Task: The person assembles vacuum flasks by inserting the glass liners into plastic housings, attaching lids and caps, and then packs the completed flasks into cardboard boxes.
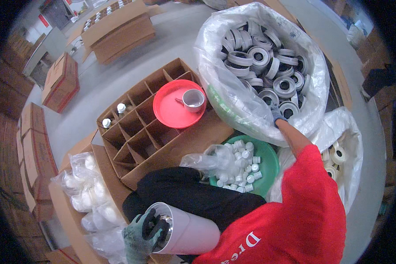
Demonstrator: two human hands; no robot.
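Observation:
My left hand point(141, 237), in a grey-green glove with dark fingers, is closed at the mouth of a white plastic cylinder point(191, 231). The cylinder lies on its side against my lap, and something shiny shows inside its mouth. My right hand point(277, 113), in a grey-blue glove, reaches over the near rim of a large clear plastic bag point(218, 83). Its fingers are stretched out onto white ring-shaped parts with dark centres point(284, 86); no part is clearly gripped, and the fingertips are small in view.
Before me stands a divided carton point(138, 178) with white-capped bottles point(121, 108). Across its dividers sits a red round tray point(167, 110) holding a grey cup point(193, 100). A green basin point(273, 167) holds white caps point(244, 163). Bagged white items point(90, 196) lie left.

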